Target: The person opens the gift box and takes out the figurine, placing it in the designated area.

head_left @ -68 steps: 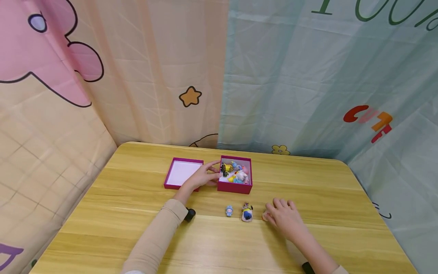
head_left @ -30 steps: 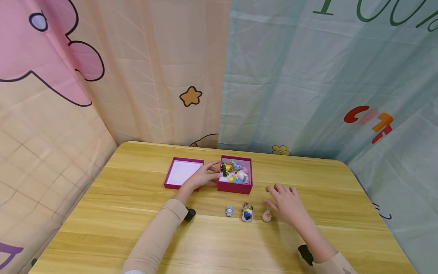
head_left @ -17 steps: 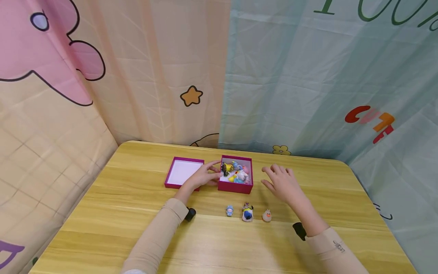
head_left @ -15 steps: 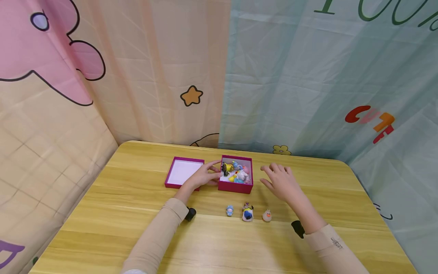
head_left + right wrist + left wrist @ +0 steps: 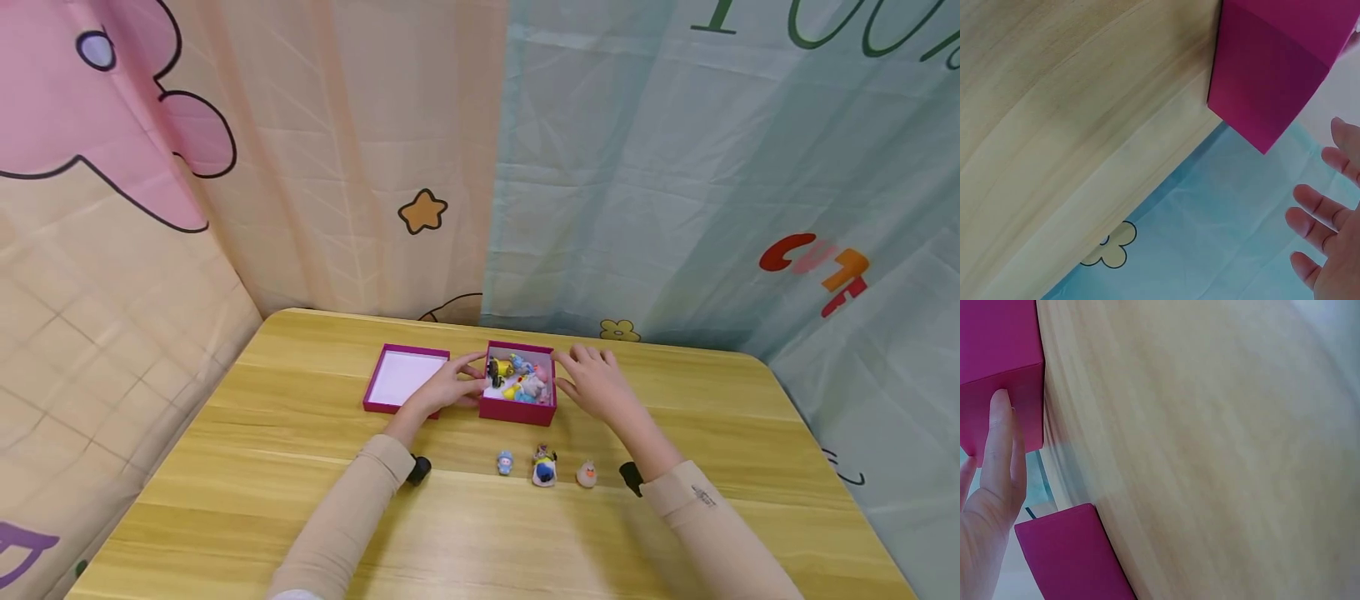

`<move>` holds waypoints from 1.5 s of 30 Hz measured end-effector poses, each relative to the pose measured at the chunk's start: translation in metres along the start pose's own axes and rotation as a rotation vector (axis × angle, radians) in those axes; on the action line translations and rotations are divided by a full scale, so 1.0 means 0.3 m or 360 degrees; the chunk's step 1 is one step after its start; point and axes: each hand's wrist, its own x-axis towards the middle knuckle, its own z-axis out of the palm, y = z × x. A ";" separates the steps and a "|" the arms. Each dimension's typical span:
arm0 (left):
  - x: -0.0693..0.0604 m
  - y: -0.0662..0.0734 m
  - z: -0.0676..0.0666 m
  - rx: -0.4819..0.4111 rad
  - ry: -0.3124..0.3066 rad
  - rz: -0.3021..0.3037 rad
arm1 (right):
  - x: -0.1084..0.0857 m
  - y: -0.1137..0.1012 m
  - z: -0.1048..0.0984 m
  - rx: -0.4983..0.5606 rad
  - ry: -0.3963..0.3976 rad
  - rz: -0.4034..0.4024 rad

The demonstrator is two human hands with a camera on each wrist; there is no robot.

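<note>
The left hand, fingers extended and grasping nothing, touches the left side of a box holding toy figures; the right hand, fingers loosely spread and holding nothing, is just beside its right side. The box sits on the table, near a lid and behind three small toys

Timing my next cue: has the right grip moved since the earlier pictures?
Yes. Against the table, the right grip has moved forward and left, from the beige figure to beside the box.
</note>
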 end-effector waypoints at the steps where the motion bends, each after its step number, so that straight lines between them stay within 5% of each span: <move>1: -0.001 0.000 0.001 0.0000 0.0001 -0.0003 | 0.006 -0.001 0.003 -0.0009 -0.0001 -0.0008; 26: -0.004 0.003 0.001 -0.0013 -0.0010 -0.0010 | 0.140 -0.024 0.080 -0.0099 -0.0109 -0.0055; 38: -0.002 0.007 0.003 0.0007 -0.0012 0.0001 | 0.174 -0.064 0.069 -0.0265 -0.0413 0.0057; 45: -0.009 0.012 -0.001 -0.0001 -0.0024 0.0000 | 0.185 -0.071 0.081 -0.0391 -0.0480 0.0035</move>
